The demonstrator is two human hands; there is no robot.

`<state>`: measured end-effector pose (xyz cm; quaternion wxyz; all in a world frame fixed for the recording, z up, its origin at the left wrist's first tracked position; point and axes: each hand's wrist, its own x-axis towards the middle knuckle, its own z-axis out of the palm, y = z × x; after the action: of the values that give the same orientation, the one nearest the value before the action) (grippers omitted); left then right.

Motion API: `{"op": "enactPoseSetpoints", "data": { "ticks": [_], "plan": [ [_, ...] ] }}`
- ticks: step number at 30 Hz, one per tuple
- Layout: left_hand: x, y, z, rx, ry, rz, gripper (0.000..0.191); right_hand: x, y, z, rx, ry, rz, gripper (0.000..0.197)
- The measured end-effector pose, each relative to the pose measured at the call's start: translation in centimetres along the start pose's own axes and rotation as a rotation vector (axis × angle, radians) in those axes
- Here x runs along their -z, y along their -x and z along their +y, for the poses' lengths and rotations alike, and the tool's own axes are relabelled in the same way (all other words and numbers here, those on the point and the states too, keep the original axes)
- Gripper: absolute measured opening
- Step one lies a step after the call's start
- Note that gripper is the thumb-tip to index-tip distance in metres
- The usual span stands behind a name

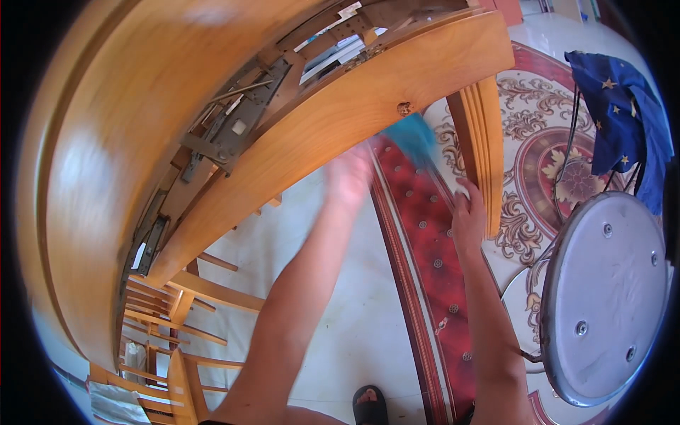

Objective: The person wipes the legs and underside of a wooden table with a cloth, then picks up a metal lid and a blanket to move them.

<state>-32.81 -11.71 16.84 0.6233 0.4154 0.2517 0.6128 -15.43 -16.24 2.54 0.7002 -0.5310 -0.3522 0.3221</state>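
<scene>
My left hand [348,172] is blurred at the lower edge of a curved wooden table apron [340,122]. A teal cloth [411,137], just as blurred, adjoins its fingers and appears to be in its grasp; the apron hides part of both. Lower to the right, my right hand [470,212] is closed against the edge of a grooved wooden table leg [482,154], some fingers out of sight. A dark knot or hole [405,109] marks the apron above the cloth. Metal slide hardware [239,122] shows in the gap between apron and wooden tabletop [101,138].
A round metal stool seat [605,297] with screws stands on edge at right. Dark blue star-patterned fabric [616,111] hangs behind it over thin metal legs. Slatted wooden chairs [180,319] crowd the lower left. A red patterned band [425,239] crosses the pale floor [340,329].
</scene>
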Motion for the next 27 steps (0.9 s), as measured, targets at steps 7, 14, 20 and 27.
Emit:
{"op": "enactPoseSetpoints", "data": {
  "ticks": [7, 14, 20, 27],
  "plan": [
    [1.2, 6.9, 3.6, 0.001, 0.096, -0.099, 0.031, -1.5, 2.0, -1.3, -0.214, -0.381, -0.140, 0.019],
    [1.7, 13.9, -5.7, 0.882, -0.814, -0.324, 0.032, -1.9, 3.5, 8.5, -0.981, -1.146, -0.725, 0.035],
    [-4.9, 0.2, 1.9, -0.005, 0.182, -0.550, 0.045, -2.5, 0.9, -1.6, -0.631, -1.241, -0.401, 0.033],
    [2.3, 7.6, -1.9, 0.464, 0.342, -0.612, 0.038, -0.8, 3.6, 0.2, -0.931, -0.978, -0.401, 0.025]
  ]
}}
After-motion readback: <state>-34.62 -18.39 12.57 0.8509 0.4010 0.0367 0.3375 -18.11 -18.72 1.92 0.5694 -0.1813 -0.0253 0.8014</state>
